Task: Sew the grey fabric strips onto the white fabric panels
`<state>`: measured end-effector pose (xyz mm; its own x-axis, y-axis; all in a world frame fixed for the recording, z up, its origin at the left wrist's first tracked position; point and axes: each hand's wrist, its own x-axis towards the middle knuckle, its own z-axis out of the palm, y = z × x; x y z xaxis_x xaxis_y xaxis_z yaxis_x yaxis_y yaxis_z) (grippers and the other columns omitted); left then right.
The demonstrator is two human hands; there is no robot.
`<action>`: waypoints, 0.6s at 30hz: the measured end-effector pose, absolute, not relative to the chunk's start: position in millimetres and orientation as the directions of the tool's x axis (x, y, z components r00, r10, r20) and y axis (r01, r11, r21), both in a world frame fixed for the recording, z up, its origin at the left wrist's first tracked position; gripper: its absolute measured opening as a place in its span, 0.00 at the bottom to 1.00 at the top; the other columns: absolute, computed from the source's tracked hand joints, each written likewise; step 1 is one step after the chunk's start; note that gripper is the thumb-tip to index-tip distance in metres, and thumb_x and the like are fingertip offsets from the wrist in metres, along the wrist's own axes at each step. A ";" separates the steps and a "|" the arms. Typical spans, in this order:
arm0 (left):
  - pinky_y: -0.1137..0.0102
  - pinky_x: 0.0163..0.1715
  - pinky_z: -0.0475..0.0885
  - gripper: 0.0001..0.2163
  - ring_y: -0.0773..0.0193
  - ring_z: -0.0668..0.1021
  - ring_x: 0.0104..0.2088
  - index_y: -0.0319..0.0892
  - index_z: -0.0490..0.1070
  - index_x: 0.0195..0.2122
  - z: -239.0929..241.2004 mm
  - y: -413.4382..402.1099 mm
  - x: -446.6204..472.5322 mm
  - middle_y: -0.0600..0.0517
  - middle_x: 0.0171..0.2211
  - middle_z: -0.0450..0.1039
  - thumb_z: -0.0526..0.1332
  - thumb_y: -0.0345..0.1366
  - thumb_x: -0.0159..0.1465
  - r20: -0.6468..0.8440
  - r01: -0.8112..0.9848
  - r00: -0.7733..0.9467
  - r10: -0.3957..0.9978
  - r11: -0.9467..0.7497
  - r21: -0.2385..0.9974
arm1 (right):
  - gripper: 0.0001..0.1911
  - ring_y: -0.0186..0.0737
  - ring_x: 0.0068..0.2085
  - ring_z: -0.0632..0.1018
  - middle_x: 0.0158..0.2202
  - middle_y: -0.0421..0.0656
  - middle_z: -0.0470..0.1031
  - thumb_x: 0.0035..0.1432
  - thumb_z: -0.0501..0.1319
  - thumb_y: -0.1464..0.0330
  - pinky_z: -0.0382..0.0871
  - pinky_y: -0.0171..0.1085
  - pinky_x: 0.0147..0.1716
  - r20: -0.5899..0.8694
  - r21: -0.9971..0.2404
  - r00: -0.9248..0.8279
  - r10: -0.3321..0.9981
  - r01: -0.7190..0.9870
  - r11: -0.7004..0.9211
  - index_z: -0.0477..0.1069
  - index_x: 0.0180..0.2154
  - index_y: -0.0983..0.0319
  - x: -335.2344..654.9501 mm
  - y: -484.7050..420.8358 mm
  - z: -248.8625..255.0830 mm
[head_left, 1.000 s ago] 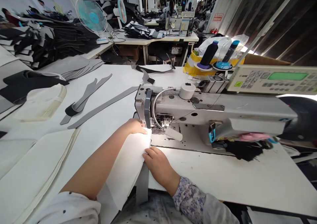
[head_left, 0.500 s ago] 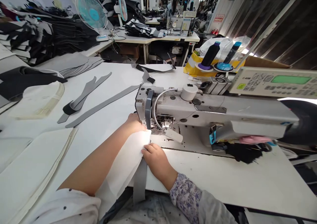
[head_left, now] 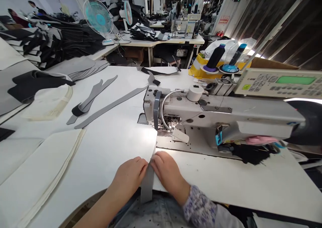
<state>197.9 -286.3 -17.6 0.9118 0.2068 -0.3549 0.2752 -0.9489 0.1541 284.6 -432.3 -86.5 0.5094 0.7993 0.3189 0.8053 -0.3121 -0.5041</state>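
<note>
A grey fabric strip (head_left: 147,185) hangs over the table's front edge toward my lap. My left hand (head_left: 130,174) is closed at the strip's left edge, fingertips pinched on it. From the other side my right hand (head_left: 167,171) pinches the same strip, its fingertips nearly meeting the left ones and slightly blurred. Beyond both hands, a white piece of material (head_left: 141,140) runs up to the needle area of the sewing machine (head_left: 186,108). Its outline blends into the white table, and the lamp lights its far corner. The layering under my fingers is hidden.
White stacked pieces (head_left: 47,167) lie at the left. Grey strips (head_left: 108,108) rest beyond them, near a dark fabric piece (head_left: 37,82). Thread cones (head_left: 214,58) and a control panel (head_left: 289,82) stand behind the machine. A fan (head_left: 98,18) is further back.
My left hand has come back from beside the needle to the strip near the table's front edge. My right hand has shifted slightly toward me. The camera view has moved a little.
</note>
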 end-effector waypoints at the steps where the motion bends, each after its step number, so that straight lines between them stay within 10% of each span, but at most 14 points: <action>1: 0.67 0.34 0.62 0.10 0.61 0.72 0.36 0.43 0.70 0.37 -19.6 -286.3 199.9 0.52 0.35 0.67 0.51 0.30 0.72 -0.348 0.264 0.916 0.198 -0.952 0.152 | 0.04 0.45 0.44 0.74 0.43 0.46 0.74 0.63 0.61 0.72 0.71 0.44 0.48 0.324 -0.496 0.462 0.825 0.826 -0.268 0.71 0.41 0.63 275.4 -440.2 -86.4; 5: 0.67 0.35 0.64 0.11 0.60 0.72 0.37 0.41 0.69 0.35 -20.3 -287.0 209.2 0.50 0.34 0.67 0.50 0.29 0.72 -0.376 0.253 0.904 0.202 -0.963 0.091 | 0.16 0.50 0.58 0.68 0.57 0.45 0.69 0.62 0.64 0.64 0.63 0.49 0.60 0.383 -0.408 0.299 0.874 0.904 -0.131 0.70 0.50 0.60 249.3 -460.6 -91.7; 18: 0.66 0.37 0.68 0.12 0.57 0.72 0.39 0.38 0.69 0.35 -18.0 -291.5 248.0 0.48 0.35 0.67 0.50 0.18 0.63 -0.407 0.214 0.890 0.204 -0.977 -0.022 | 0.09 0.46 0.55 0.72 0.51 0.45 0.74 0.63 0.61 0.71 0.64 0.46 0.61 0.399 -0.409 0.351 0.847 0.895 -0.178 0.72 0.45 0.63 253.8 -457.4 -97.9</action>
<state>248.0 -291.5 -18.0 0.8904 0.2044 -0.4068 0.2142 -0.9765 -0.0217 253.8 -457.4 -97.9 0.3510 0.8470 0.3992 0.8949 -0.1779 -0.4093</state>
